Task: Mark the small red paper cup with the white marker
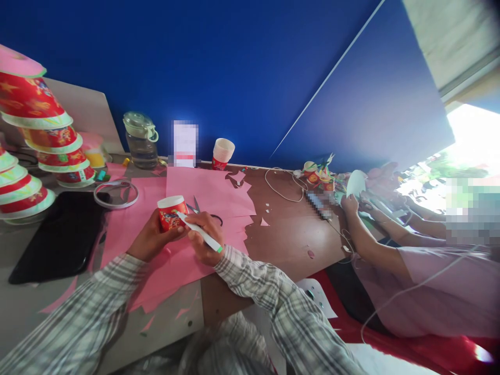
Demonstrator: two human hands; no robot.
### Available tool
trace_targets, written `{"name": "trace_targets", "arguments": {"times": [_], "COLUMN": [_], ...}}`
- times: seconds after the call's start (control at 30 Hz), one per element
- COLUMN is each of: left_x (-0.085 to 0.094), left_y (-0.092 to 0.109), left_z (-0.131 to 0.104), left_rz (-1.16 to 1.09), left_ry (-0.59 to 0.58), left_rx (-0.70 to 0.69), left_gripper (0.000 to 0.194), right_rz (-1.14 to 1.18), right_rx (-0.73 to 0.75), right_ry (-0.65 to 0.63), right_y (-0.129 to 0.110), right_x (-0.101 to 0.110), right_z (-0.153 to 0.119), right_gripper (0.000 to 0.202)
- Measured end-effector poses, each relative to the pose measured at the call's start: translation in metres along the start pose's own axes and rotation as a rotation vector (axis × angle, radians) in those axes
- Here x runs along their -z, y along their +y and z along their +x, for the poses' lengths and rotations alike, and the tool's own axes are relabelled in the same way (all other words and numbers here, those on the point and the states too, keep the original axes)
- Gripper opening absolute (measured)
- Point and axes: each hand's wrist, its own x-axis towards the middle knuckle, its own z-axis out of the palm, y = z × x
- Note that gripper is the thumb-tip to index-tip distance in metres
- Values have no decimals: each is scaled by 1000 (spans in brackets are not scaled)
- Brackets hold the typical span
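Observation:
A red paper cup (167,216) with a white rim and a printed picture stands upright in my left hand (150,238), whose fingers are wrapped round its lower side. My right hand (205,237) grips a white marker (209,238) with a green end; its tip touches or nearly touches the cup's side. Both hands are above large pink paper sheets (203,190) with jagged cut edges. Scissors (194,204) lie on the paper just behind my right hand, which partly covers them.
Stacked red cups (64,143) rise at the left beside a black phone (58,234) and a tape roll (116,195). A glass jug (141,143) and white-rimmed cups (222,152) stand near the blue partition. At the right another person's hands (351,204) hold pale paper.

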Motion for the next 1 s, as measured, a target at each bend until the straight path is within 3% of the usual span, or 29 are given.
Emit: {"name": "trace_targets", "arguments": {"times": [0.23, 0.7, 1.0], "left_x": [-3, -5, -6], "left_y": [7, 10, 12], "left_z": [-2, -1, -2], "left_rz": [-9, 45, 31], "left_ry": [-2, -13, -10], "left_rx": [3, -35, -25], "left_gripper": [62, 60, 61], "right_rz": [-70, -127, -119], "right_rx": [120, 138, 98], "right_ry": [25, -50, -30], "right_y": [2, 8, 8], "right_x": [-1, -3, -3], "right_z": [1, 0, 1], "right_gripper": [25, 26, 25]}}
